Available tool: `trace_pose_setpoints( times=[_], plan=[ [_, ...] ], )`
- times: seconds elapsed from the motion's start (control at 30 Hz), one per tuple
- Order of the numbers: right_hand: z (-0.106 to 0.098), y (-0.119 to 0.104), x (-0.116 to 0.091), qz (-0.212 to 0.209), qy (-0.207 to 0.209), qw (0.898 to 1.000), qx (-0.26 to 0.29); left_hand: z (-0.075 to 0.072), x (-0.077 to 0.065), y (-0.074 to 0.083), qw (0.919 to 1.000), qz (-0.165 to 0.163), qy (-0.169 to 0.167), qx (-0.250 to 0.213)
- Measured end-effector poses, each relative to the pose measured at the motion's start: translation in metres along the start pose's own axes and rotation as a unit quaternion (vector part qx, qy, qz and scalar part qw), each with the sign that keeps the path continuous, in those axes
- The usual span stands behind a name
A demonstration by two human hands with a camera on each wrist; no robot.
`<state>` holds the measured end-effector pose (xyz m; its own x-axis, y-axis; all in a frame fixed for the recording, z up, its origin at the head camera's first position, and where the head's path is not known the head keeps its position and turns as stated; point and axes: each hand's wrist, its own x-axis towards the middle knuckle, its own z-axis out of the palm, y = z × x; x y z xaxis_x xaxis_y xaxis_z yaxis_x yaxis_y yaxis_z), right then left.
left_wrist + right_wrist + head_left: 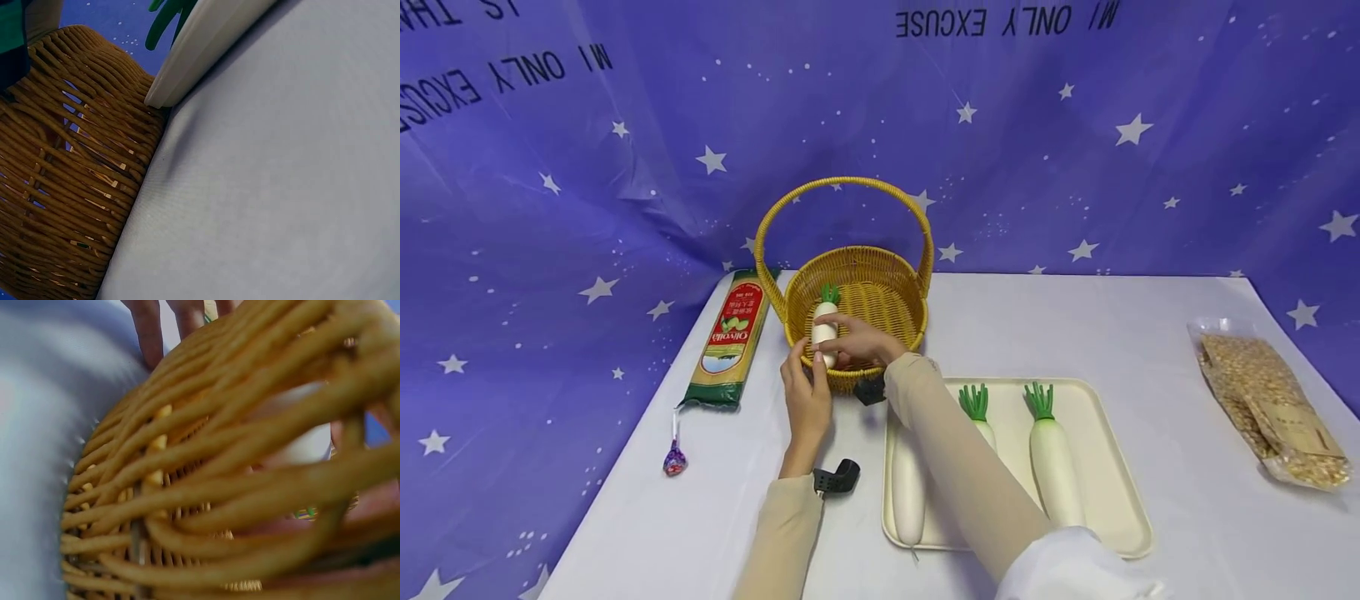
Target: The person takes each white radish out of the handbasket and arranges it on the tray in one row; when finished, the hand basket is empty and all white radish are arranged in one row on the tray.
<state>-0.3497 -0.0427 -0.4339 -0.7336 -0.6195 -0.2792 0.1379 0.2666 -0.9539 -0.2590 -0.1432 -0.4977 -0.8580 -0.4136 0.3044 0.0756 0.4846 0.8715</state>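
Observation:
A white radish (825, 333) with a green top lies inside the yellow wicker basket (883, 312), towards its left side. Reaching over the near rim, my right hand (859, 340) grips this radish, with fingers across its white body. My left hand (808, 406) holds the basket's near-left rim, close to the radish's lower end. In the right wrist view, fingers (148, 331) of the left hand rest along the outside of the wicker. The woven wall partly hides the radish and the right hand there.
A cream tray (1108, 450) holds more white radishes (1056, 471), partly covered by the right forearm. Left of the basket lie a red-and-green packet (730, 337) and a wrapped lollipop (674, 458). A clear bag of grains (1262, 392) lies far right. Behind hangs a purple starry cloth (1000, 150).

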Motion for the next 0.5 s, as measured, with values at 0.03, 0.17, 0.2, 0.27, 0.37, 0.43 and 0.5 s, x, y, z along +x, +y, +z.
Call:
trace_pose_setpoints(
  times=[0.03, 0.17, 0.2, 0.27, 0.37, 0.43, 0.5],
  plan=[
    [0.002, 0.001, 0.000, 0.004, -0.007, 1.000, 0.010, -0.002, -0.003, -0.001, 1.0000, -0.004, 0.001, 0.000],
    [0.008, 0.002, -0.001, 0.011, -0.012, 0.999, 0.029, -0.006, -0.007, -0.003, 1.0000, -0.009, -0.003, -0.001],
    [0.008, 0.001, -0.001, 0.006, -0.005, 0.999, 0.031, -0.006, -0.006, -0.003, 1.0000, -0.004, -0.006, -0.001],
    [0.006, -0.004, 0.000, -0.012, 0.006, 0.999, 0.038, -0.006, 0.000, -0.001, 1.0000, 0.009, 0.000, -0.003],
    [0.002, -0.009, 0.000, -0.039, 0.016, 0.998, 0.051, -0.005, 0.006, 0.002, 0.9996, 0.023, 0.015, -0.004],
    [-0.001, -0.009, -0.003, -0.050, 0.030, 0.996, 0.069, -0.003, 0.006, 0.002, 0.9996, 0.021, 0.015, -0.004],
    [-0.004, -0.006, -0.008, -0.054, 0.050, 0.993, 0.092, 0.000, 0.002, 0.002, 0.9999, 0.014, 0.004, -0.004]
  ],
)
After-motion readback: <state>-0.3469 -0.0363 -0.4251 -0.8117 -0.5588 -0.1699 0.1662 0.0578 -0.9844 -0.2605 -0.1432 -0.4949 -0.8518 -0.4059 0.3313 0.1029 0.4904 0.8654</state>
